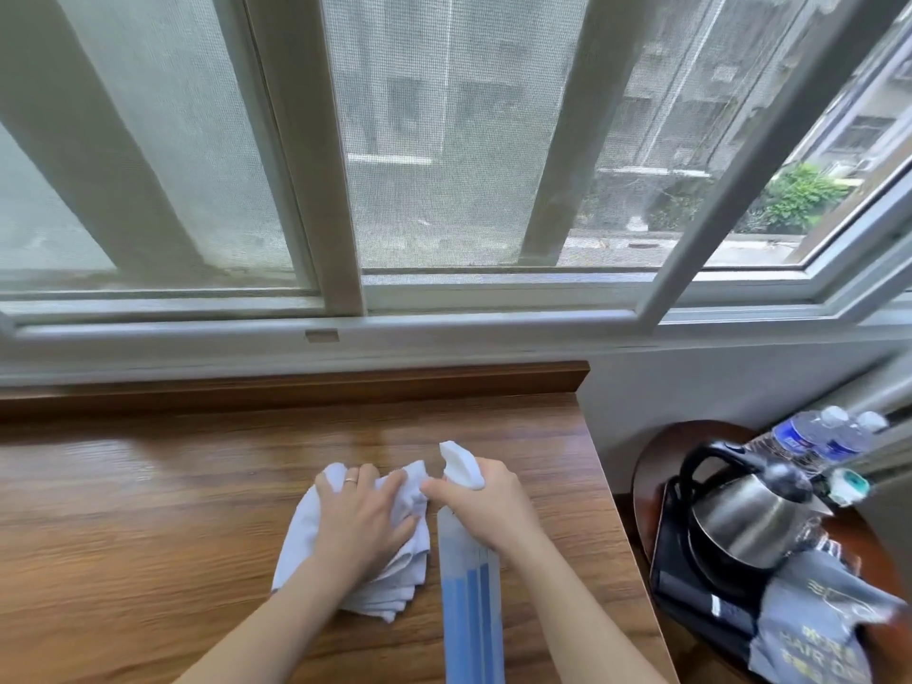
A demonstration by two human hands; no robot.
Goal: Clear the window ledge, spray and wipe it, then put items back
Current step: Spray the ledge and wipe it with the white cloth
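Observation:
A wide wooden window ledge [148,486] runs below the window. On it lies a crumpled white cloth [306,530], and my left hand [365,515] presses down on it with fingers curled into the fabric. My right hand [488,506] grips the neck of a clear spray bottle [471,604] holding blue liquid; its white nozzle [461,464] points away toward the window. The bottle stands just right of the cloth, and the fingertips of both hands nearly touch.
The ledge ends at a right edge [617,510]. Beyond it, lower down, a round dark side table [656,451] holds a steel kettle [745,520] on a black tray, water bottles [814,436] and a grey bag [819,629]. Screened window panes [444,140] rise behind.

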